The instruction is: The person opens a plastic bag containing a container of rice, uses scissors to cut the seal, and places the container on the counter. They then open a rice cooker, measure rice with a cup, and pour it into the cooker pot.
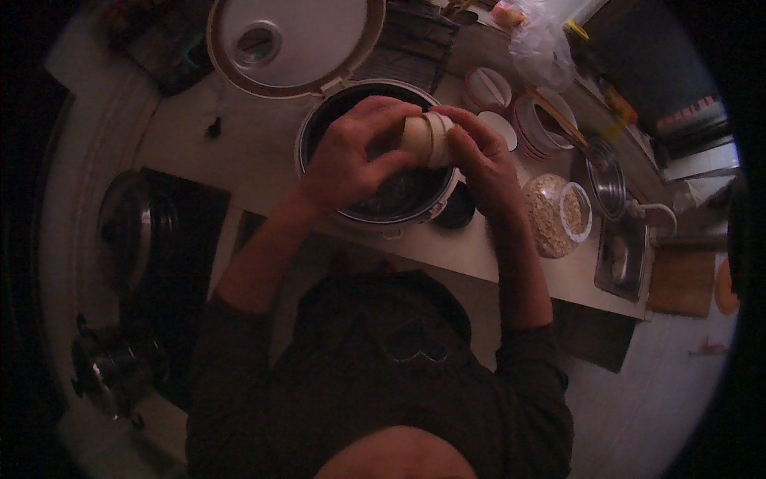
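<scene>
Both my hands meet over the open pot of a rice cooker (374, 209). Between them is a small pale round container (416, 136) with a whitish ring or lid (441, 139) at its right end. My left hand (353, 152) holds the container's left side, its thumb below. The fingers and thumb of my right hand (482, 155) grip the ring end. Whether the two parts are joined or apart, I cannot tell. Dark contents lie in the pot, too dim to name. The cooker's lid (293, 36) stands raised behind it.
A clear jar of oat-like flakes (544, 206) stands to the right, near stacked bowls (532, 135) with chopsticks (553, 117) across them. Beyond are a metal bowl (605, 179) and a sink (622, 257). On the left are a lidded pan (128, 230) and a steel pot (116, 371).
</scene>
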{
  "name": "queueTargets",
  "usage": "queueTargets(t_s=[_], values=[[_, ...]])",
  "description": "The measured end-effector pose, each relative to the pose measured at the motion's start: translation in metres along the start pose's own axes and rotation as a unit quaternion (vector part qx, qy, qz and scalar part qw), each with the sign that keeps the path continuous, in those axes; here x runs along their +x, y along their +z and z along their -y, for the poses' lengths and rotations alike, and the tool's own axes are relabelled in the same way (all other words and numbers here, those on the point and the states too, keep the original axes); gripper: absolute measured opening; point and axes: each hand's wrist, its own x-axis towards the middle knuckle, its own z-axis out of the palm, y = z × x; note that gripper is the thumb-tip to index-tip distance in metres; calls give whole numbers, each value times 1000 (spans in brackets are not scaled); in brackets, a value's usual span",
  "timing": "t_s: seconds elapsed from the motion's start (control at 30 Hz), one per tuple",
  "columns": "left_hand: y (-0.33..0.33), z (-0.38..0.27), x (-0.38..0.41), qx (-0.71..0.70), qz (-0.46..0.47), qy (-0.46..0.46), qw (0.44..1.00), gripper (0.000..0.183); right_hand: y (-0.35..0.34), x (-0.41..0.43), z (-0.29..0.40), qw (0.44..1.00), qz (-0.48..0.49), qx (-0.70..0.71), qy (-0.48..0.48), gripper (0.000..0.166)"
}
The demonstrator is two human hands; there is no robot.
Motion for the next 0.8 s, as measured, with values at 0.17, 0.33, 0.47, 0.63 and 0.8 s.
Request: queueTargets(t_s=[0.17,0.33,0.47,0.63,0.8], values=[[16,2,-2,-10,-38,-2,999,41,29,4,-3,994,-79,10,-75,37],[29,3,-6,47,-78,21,996,42,39,6,-16,973,-148,-64,-166,36],[30,0,-6,35,-112,-4,993,44,45,4,-12,962,-185,-83,-183,37],[31,0,-7,-19,-91,-45,995,43,42,4,-15,956,-162,-101,-221,42],[36,-4,-7,-8,-99,-59,993,40,40,3,-18,958,-149,-105,-222,47]])
